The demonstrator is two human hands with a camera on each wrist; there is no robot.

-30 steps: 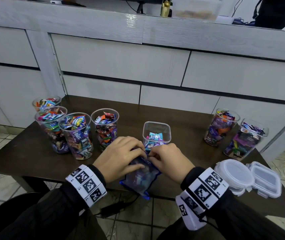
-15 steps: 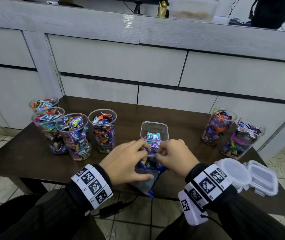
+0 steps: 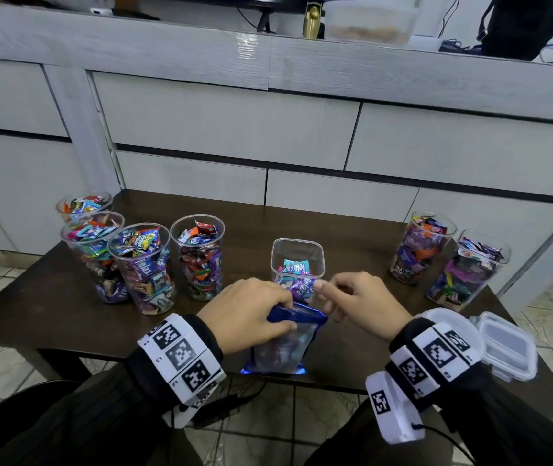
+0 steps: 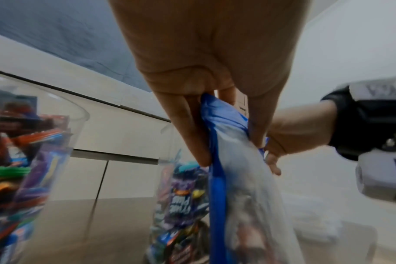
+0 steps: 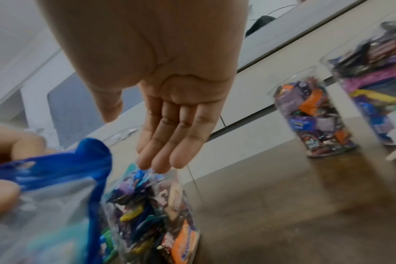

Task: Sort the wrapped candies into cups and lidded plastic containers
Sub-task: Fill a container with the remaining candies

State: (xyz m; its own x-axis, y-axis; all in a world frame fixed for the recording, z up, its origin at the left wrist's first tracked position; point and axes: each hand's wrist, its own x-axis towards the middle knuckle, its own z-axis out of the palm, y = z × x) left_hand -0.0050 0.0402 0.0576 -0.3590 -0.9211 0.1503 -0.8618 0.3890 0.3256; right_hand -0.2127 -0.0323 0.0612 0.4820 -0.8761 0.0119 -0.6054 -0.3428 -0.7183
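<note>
At the bench's near edge, left hand fingers are pinching the blue-topped candy bag's mouth | right hand is hovering just right of the bag, fingers straight, holding nothing | square container is standing just behind the bag | candy-filled cups are sitting far left of the bag | lids are lying right of it.

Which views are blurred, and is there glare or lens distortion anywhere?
Head view: sharp, wide-angle bending of the cabinet lines, a glare patch on the counter edge. Left wrist view: motion-smeared candy bag and cup. Right wrist view: right hand fairly crisp; bag and square container blurred.
</note>
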